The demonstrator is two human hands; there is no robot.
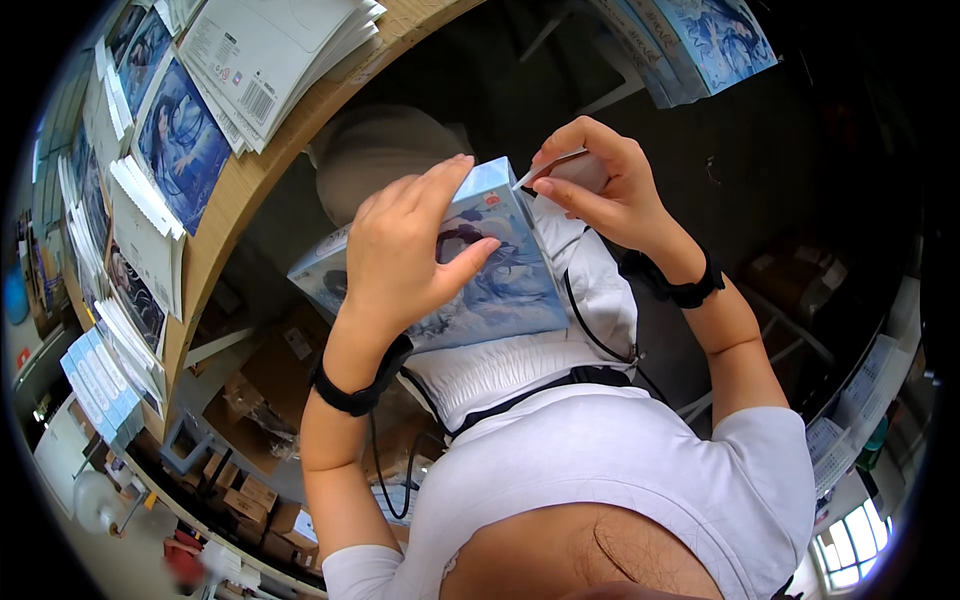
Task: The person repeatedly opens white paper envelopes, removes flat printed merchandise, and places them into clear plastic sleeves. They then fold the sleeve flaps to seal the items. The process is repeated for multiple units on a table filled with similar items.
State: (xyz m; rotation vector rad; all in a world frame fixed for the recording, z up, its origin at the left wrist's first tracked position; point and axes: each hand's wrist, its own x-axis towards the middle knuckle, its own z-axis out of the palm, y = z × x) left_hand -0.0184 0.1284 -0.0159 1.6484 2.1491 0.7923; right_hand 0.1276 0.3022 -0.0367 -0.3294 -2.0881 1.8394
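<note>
On my lap rests a light-blue box (510, 285) printed with a flowing illustrated figure, tilted slightly. My left hand (400, 240) grips it, fingers over its far edge and thumb spread across the printed front. At the box's upper right edge, my right hand (615, 195) pinches a thin pale flat piece (588, 172) between thumb and fingers. Whether that piece is a flap of the box or a separate card I cannot tell. Black bands circle both my wrists.
A curved-looking wooden table (265, 190) at left carries stacks of white printed sleeves (275, 65) and blue illustrated cards (180, 140). Similar blue boxes (700, 50) are stacked at the far right. Cardboard boxes (250, 500) lie at lower left. A black cord (372, 470) hangs near my left forearm.
</note>
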